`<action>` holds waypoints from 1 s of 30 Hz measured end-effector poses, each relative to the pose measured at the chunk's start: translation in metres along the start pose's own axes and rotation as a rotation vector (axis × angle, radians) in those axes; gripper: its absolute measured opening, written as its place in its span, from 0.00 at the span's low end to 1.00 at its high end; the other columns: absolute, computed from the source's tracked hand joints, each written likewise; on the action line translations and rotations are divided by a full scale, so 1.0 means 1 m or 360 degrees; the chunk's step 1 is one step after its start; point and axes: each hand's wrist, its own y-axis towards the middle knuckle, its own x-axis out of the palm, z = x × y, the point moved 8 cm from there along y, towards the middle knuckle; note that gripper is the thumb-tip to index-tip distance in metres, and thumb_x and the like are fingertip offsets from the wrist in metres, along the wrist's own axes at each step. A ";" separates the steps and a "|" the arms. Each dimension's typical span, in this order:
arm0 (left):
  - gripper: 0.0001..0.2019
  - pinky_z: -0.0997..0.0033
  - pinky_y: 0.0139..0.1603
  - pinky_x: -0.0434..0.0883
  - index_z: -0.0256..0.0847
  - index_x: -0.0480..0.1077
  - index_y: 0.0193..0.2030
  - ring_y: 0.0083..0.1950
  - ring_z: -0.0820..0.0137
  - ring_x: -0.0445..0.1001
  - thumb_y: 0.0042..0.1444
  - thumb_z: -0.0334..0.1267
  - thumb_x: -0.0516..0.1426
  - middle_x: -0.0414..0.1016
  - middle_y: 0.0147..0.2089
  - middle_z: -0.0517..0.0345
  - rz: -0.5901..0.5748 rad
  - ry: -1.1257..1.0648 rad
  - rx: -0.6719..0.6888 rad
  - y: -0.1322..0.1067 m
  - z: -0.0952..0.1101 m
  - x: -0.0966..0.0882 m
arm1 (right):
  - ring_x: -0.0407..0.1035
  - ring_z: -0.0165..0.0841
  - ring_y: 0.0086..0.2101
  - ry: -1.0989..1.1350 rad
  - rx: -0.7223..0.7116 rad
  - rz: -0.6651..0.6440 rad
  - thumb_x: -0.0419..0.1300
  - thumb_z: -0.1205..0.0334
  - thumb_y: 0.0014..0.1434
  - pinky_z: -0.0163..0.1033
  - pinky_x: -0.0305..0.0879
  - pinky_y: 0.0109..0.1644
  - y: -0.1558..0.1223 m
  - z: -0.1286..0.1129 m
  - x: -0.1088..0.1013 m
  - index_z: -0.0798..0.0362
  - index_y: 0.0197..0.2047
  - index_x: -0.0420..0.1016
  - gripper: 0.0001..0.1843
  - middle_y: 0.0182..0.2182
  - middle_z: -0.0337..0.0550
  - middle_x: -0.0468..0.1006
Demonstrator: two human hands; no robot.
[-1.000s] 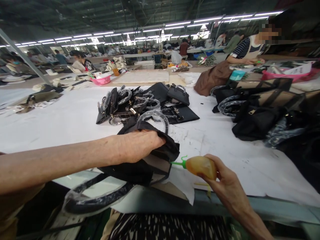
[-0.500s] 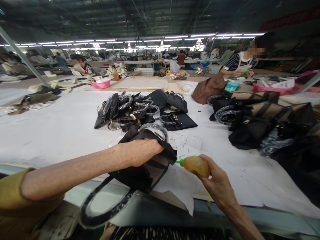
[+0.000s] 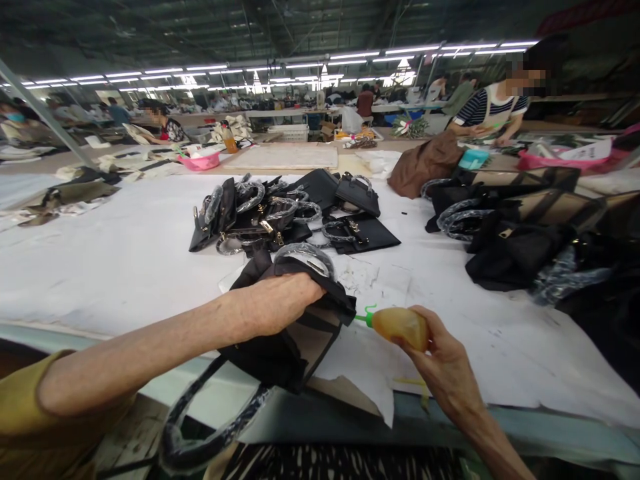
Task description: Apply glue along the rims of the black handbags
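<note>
A black and tan handbag (image 3: 274, 352) lies tilted at the near table edge, one plastic-wrapped handle hanging over the edge. My left hand (image 3: 287, 299) reaches across it and grips the bag's upper side; the fingertips are hidden in the dark fabric. In my right hand (image 3: 443, 340) is a yellowish squeeze bottle (image 3: 400, 327) with a green cap and thin nozzle, held on its side. The nozzle tip points left and meets or nearly meets the bag's right edge; actual contact I cannot tell.
Beyond the bag lies a pile of black handbags (image 3: 265, 213) with wrapped handles. More bags (image 3: 520, 247) crowd the right side, near a brown cloth bundle (image 3: 425, 163). White paper (image 3: 125, 267) covers the table (image 3: 540, 420). A co-worker (image 3: 493, 110) works across the table at the right.
The bottle and my right hand have shifted slightly right in the picture, partly with the camera view. The left hand keeps its hold on the handbag.
</note>
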 end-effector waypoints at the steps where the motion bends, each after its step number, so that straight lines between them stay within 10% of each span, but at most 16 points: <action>1: 0.17 0.67 0.51 0.68 0.39 0.65 0.49 0.51 0.64 0.70 0.55 0.24 0.46 0.71 0.50 0.50 -0.0017 -0.0015 -0.0018 0.000 -0.001 0.002 | 0.69 0.40 0.33 0.0010 0.0011 -0.0010 0.60 0.47 0.51 0.41 0.66 0.38 -0.001 0.000 0.001 0.52 0.48 0.66 0.25 0.36 0.43 0.75; 30: 0.17 0.65 0.56 0.64 0.38 0.64 0.51 0.55 0.64 0.67 0.56 0.24 0.46 0.70 0.52 0.51 0.0013 -0.0129 0.0090 -0.006 -0.001 0.013 | 0.71 0.42 0.35 0.0463 0.0293 -0.0354 0.64 0.53 0.49 0.41 0.68 0.36 -0.005 0.000 0.008 0.50 0.46 0.66 0.23 0.34 0.41 0.76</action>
